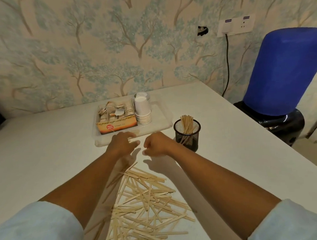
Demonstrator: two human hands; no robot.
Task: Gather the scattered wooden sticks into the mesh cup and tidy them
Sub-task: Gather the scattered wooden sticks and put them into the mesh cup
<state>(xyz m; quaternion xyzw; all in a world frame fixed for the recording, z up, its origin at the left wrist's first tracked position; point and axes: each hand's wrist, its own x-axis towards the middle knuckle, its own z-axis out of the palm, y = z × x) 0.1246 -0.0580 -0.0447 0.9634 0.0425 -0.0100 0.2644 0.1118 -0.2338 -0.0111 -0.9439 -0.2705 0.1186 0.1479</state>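
The wooden sticks lie in a loose crossed heap on the white table, at about 6 o'clock from my two hands, between my forearms. I judge them very light, thin and stiff, with a smooth dry surface, so they will slide easily on the table and slip from a weak pinch. A single flat stick is hard to lift from a flat top. It seems better to me to sweep several together, turn them parallel, and take the bundle near its middle, where it balances. If I squeeze only at one end, the bundle can fan out. They may snap if bent, but a normal pressure should not hurt them.

The mesh cup stands upright at 3 o'clock from my right hand, just beside it, and already holds a bundle of sticks which lean a little. More sticks must enter from above, ends down.

My left hand is palm down with the fingers loosely spread, low over the table near the edge of the tray at 12 o'clock. My right hand is curled, the fingers bent inward toward the thumb. I cannot tell if something is pinched in it; no stick shows there. Both forearms reach forward and the hands are close but apart.
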